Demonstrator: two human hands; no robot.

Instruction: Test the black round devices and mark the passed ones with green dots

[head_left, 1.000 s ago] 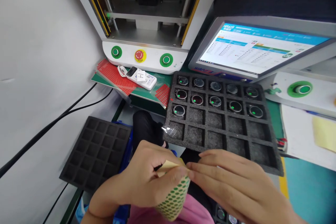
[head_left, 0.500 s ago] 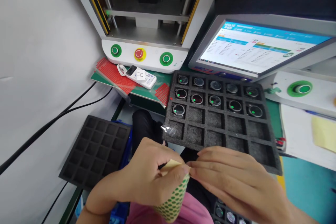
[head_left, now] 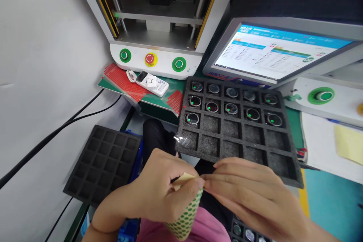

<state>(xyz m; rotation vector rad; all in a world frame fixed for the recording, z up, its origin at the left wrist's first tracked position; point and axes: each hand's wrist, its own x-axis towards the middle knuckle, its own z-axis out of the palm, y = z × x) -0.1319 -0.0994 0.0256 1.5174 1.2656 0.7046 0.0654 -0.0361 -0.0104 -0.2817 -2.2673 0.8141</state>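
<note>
Your left hand (head_left: 159, 193) gripped a curled sticker sheet (head_left: 185, 217), fingers closed around it. Your right hand (head_left: 249, 196) pinched its top edge, just below the foam tray (head_left: 241, 143).

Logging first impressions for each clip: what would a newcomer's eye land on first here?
Low in the middle, the left hand holds a sheet of green dot stickers, with the right hand pinching at its top edge. Just behind them lies a black foam tray with round lenses in its far rows, and beyond it a press with green and red buttons.
</note>
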